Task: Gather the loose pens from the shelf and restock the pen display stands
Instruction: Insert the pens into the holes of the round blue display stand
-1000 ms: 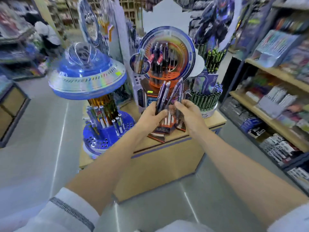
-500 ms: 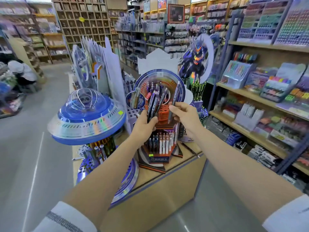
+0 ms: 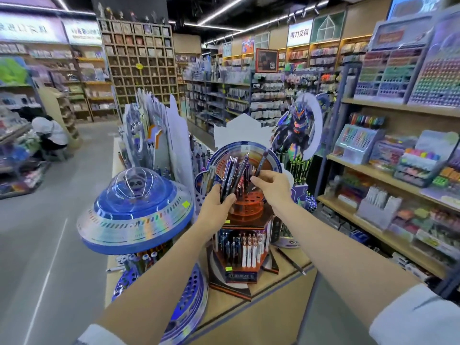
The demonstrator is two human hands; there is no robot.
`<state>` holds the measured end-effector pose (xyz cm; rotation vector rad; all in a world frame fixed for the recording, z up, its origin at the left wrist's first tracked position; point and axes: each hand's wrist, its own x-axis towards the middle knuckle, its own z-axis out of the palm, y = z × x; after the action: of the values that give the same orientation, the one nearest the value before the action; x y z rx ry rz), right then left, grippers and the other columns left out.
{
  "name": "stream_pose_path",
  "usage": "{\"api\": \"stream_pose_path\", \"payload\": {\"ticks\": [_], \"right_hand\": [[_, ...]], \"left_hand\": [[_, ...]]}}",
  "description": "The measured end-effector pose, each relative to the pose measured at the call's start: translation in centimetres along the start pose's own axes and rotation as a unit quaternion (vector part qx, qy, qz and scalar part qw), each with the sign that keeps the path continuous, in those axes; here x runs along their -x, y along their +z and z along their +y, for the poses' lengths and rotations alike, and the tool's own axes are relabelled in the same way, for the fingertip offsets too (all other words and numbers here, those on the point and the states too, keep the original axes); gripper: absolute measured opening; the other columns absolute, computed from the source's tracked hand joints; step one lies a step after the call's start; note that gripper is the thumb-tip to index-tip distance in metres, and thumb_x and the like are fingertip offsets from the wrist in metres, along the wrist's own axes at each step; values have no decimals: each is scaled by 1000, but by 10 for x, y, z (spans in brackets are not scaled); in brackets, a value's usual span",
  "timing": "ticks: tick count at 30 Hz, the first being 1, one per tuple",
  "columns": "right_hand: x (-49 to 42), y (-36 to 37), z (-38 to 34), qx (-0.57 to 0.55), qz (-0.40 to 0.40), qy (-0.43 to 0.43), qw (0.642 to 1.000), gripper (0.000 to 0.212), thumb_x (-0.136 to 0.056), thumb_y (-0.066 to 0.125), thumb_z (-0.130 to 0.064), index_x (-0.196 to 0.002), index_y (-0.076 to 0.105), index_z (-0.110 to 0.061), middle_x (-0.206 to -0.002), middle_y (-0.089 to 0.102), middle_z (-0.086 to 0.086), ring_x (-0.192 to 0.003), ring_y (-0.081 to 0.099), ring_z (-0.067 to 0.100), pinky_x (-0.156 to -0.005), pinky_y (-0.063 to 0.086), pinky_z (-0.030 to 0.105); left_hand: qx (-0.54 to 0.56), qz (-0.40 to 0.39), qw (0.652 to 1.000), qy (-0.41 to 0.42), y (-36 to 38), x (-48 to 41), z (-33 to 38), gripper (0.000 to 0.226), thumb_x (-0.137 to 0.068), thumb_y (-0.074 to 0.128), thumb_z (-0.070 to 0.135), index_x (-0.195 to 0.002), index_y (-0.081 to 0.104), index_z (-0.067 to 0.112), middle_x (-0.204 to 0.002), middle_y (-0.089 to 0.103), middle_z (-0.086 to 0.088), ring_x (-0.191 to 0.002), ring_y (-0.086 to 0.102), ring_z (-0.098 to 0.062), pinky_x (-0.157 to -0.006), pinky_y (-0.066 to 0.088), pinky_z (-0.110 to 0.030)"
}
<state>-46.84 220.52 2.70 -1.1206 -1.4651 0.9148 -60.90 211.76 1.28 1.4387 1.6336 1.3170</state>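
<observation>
In the head view, a bundle of dark pens (image 3: pixel 232 175) is gripped in the left hand (image 3: pixel 216 207), with the fingers curled round the lower barrels and the pens fanned upward and slightly to the right. A single dark pen (image 3: pixel 260 168) is pinched between the thumb and fingertips of the right hand (image 3: pixel 272 185). It is tilted, with its top end toward the far right, and it is held just right of the bundle (whether the two touch cannot be told).

Both hands are held above the holed orange upper tier (image 3: pixel 249 202) of the orange display stand (image 3: pixel 245 235), in front of its round backboard (image 3: pixel 249 150). Rows of upright pens are seen in the stand's lower tier, with darker barrels on the left and white barrels on the right. The stand is set on a wooden counter (image 3: pixel 281 277) in the middle of the shop floor.

To its left on the same counter, a blue saucer-shaped stand (image 3: pixel 135 212) with a clear dome is seen, with pens stored under it. A loose pen (image 3: pixel 291 261) lies flat on the counter, near and to the right of the orange stand's base. A robot figure cutout (image 3: pixel 296 130) stands beyond the hands. Stationery shelves (image 3: pixel 388 175) are seen along the right side. At the far left, a crouching person (image 3: pixel 52 135) is seen beside a rack.
</observation>
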Motion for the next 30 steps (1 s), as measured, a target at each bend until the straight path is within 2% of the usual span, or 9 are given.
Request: {"api": "stream_pose_path", "payload": {"ticks": [2, 4, 7, 10, 14, 17, 19, 24, 30], "right_hand": [[-3, 3, 3, 39, 2, -9, 999, 32, -87, 71, -20, -116, 69, -7, -104, 67, -4, -102, 59, 13, -95, 45, 31], [-6, 5, 8, 64, 6, -14, 998, 35, -87, 72, -22, -118, 68, -7, -114, 69, 2, -108, 60, 17, -101, 46, 36], [-10, 6, 8, 83, 12, -24, 996, 36, -87, 71, -21, -120, 67, -6, -119, 68, 6, -111, 60, 18, -100, 45, 34], [-10, 8, 6, 98, 13, -43, 994, 37, -86, 72, -20, -119, 65, -5, -110, 69, 7, -98, 60, 14, -93, 47, 31], [-12, 9, 7, 122, 28, -58, 990, 35, -83, 75, -22, -113, 61, -10, -88, 63, -3, -82, 59, 13, -84, 50, 32], [-12, 11, 10, 146, 0, -77, 986, 28, -81, 77, -18, -106, 66, -8, -88, 65, -3, -82, 61, 13, -80, 50, 27], [-10, 14, 14, 150, -18, -75, 986, 27, -81, 77, -16, -105, 68, -8, -89, 68, -1, -84, 63, 13, -83, 53, 30], [-8, 15, 22, 150, 6, -56, 987, 26, -79, 79, -18, -99, 63, -14, -85, 65, -4, -80, 62, 13, -76, 50, 26], [-7, 18, 26, 187, -33, -44, 981, 23, -80, 78, -16, -100, 66, -10, -87, 65, -2, -80, 60, 13, -77, 49, 25]], "left_hand": [[7, 0, 1000, 5, -1, -3, 1, 21, -98, 50, 22, -116, 50, 10, -78, 62, 0, -71, 57, -14, -71, 46, -31], [13, -5, 1000, 9, -1, -5, 1, 16, -98, 50, 21, -113, 50, 14, -80, 61, 2, -71, 56, -13, -70, 46, -30], [18, -9, 1000, 15, -2, -9, -1, 15, -99, 49, 20, -113, 49, 16, -84, 61, 2, -69, 56, -12, -69, 46, -28], [30, -13, 999, 19, -3, -11, -3, 14, -99, 49, 18, -112, 49, 15, -87, 62, -1, -68, 55, -12, -68, 45, -27], [35, -14, 999, 14, -5, -13, -5, 12, -99, 48, 17, -110, 50, 17, -88, 62, 0, -67, 55, -10, -65, 44, -23], [28, -15, 999, 20, -6, -15, -7, 8, -99, 48, 18, -107, 49, 17, -88, 61, -1, -66, 55, -10, -63, 45, -23], [27, -15, 999, 19, -6, -17, -7, 7, -99, 48, 18, -106, 49, 16, -87, 61, -1, -65, 55, -9, -63, 45, -24], [34, -11, 999, 6, -7, -18, -8, 20, -98, 50, 20, -115, 47, 9, -85, 62, 0, -66, 55, -9, -65, 47, -26], [46, -17, 999, 8, -9, -16, -8, 9, -98, 50, 17, -107, 49, 15, -82, 61, 2, -65, 55, -9, -61, 47, -22]]}}
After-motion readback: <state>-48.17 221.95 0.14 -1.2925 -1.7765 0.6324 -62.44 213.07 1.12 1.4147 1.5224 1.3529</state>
